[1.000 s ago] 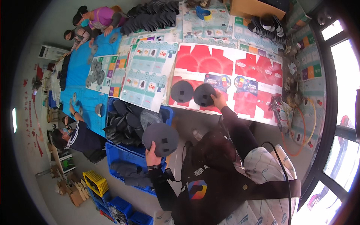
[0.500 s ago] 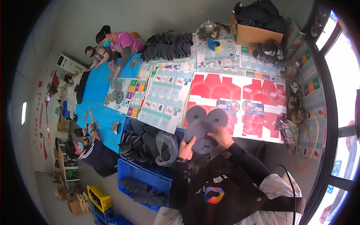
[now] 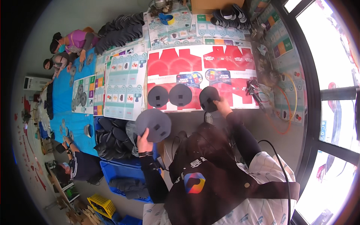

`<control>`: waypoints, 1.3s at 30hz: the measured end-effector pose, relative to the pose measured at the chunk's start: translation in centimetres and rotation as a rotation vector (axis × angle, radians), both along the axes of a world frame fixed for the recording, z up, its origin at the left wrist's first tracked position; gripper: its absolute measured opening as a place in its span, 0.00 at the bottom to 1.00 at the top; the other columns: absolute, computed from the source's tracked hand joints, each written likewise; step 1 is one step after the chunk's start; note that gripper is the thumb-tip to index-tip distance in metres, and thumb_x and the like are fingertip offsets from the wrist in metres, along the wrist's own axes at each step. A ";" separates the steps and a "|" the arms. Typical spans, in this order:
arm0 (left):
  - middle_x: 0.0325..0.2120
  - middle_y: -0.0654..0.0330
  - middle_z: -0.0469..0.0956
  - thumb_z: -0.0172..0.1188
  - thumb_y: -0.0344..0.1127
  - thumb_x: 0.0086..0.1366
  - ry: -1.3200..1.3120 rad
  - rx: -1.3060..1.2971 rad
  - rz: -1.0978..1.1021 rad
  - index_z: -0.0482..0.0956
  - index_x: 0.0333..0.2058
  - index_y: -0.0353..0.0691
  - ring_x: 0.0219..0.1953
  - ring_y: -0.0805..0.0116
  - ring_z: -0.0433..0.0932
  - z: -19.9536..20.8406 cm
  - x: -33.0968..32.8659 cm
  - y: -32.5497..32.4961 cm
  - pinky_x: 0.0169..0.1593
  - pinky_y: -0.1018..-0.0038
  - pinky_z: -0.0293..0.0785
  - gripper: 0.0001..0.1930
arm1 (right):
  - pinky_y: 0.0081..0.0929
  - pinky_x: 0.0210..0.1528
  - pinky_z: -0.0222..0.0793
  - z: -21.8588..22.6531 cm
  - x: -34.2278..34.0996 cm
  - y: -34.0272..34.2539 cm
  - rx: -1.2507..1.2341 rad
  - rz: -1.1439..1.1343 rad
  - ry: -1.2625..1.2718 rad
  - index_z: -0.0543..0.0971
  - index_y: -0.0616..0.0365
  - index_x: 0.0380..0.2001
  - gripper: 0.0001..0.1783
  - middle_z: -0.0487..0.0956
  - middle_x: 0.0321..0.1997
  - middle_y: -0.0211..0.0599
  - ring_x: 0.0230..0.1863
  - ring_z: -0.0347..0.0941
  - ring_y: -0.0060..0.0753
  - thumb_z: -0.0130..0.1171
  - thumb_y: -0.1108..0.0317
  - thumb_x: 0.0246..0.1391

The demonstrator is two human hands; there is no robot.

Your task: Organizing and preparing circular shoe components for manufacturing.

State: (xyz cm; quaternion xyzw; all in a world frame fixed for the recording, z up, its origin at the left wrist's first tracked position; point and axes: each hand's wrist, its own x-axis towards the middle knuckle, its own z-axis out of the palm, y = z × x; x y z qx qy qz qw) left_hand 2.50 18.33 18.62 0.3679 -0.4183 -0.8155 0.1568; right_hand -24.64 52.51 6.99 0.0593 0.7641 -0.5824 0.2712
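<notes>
My left hand (image 3: pixel 144 143) grips a round dark grey pad (image 3: pixel 152 122) with black square patches, held out over the table's front edge; whether more lie under it I cannot tell. Another dark pad (image 3: pixel 207 98) with small square patches is pinched in my right hand (image 3: pixel 222 106), above the front of the red printed sheet (image 3: pixel 176 63). Between my hands, two similar pads lie side by side at the sheet's front edge: one on the left (image 3: pixel 158 94) and one nearer the middle (image 3: pixel 180 92), each with one dark square.
Left of me stand blue crates (image 3: pixel 112 173) with dark pieces. A blue-covered table (image 3: pixel 80 112) has several people working along it. Dark curved pads (image 3: pixel 122 35) are piled at the back, near a tape roll (image 3: pixel 167 18). A tool with an orange hose (image 3: pixel 254 91) lies at right.
My hands have moved apart. The right hand has taken a pad away to the right, while the left keeps hold of one. The whole view has shifted rightward.
</notes>
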 end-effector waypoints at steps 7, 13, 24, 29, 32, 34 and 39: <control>0.53 0.57 0.77 0.62 0.27 0.67 -0.071 0.112 0.145 0.72 0.58 0.38 0.54 0.60 0.77 1.0 2.4 -0.4 0.58 0.60 0.74 0.21 | 0.30 0.45 0.77 -4.0 -3.0 -1.2 -0.146 0.071 -0.145 0.78 0.68 0.52 0.18 0.84 0.42 0.41 0.40 0.80 0.30 0.61 0.73 0.59; 0.52 0.59 0.78 0.62 0.27 0.67 -0.100 0.053 0.179 0.74 0.57 0.40 0.54 0.61 0.77 1.5 2.2 1.2 0.56 0.61 0.74 0.20 | 0.30 0.44 0.78 -4.4 -4.7 -1.9 -0.151 0.085 -0.235 0.78 0.71 0.49 0.17 0.84 0.39 0.41 0.39 0.82 0.32 0.62 0.72 0.59; 0.50 0.59 0.79 0.62 0.26 0.67 -0.112 0.055 0.184 0.76 0.55 0.40 0.52 0.63 0.78 1.5 1.0 3.8 0.55 0.62 0.75 0.18 | 0.39 0.43 0.80 -8.4 -5.8 -2.1 0.114 0.234 0.051 0.77 0.69 0.49 0.27 0.84 0.40 0.53 0.42 0.83 0.49 0.68 0.60 0.52; 0.52 0.57 0.78 0.59 0.27 0.69 -0.038 0.077 0.059 0.73 0.57 0.38 0.54 0.60 0.77 1.4 -1.2 5.0 0.56 0.61 0.75 0.19 | 0.47 0.47 0.77 -4.3 -5.6 -1.7 0.464 0.319 0.277 0.77 0.66 0.45 0.25 0.82 0.42 0.59 0.45 0.80 0.62 0.68 0.57 0.50; 0.52 0.57 0.78 0.58 0.27 0.69 -0.005 0.132 -0.022 0.73 0.58 0.38 0.53 0.60 0.78 1.2 -3.7 6.0 0.56 0.62 0.76 0.19 | 0.44 0.45 0.76 1.1 -3.8 -3.1 0.708 0.272 0.527 0.71 0.65 0.51 0.32 0.79 0.45 0.54 0.43 0.80 0.55 0.71 0.56 0.49; 0.53 0.56 0.78 0.59 0.27 0.69 -0.101 0.071 0.005 0.73 0.58 0.36 0.53 0.60 0.78 0.7 -5.7 6.9 0.56 0.62 0.76 0.19 | 0.39 0.46 0.76 4.9 -1.5 -4.7 0.201 0.328 0.402 0.71 0.66 0.52 0.36 0.78 0.44 0.52 0.42 0.79 0.47 0.74 0.54 0.48; 0.53 0.57 0.77 0.59 0.29 0.70 0.012 -0.018 -0.103 0.73 0.58 0.36 0.54 0.61 0.78 -1.0 -9.2 8.7 0.57 0.61 0.75 0.19 | 0.35 0.40 0.73 10.4 2.4 -8.6 0.017 0.454 0.348 0.78 0.67 0.40 0.28 0.80 0.32 0.49 0.35 0.79 0.42 0.75 0.54 0.47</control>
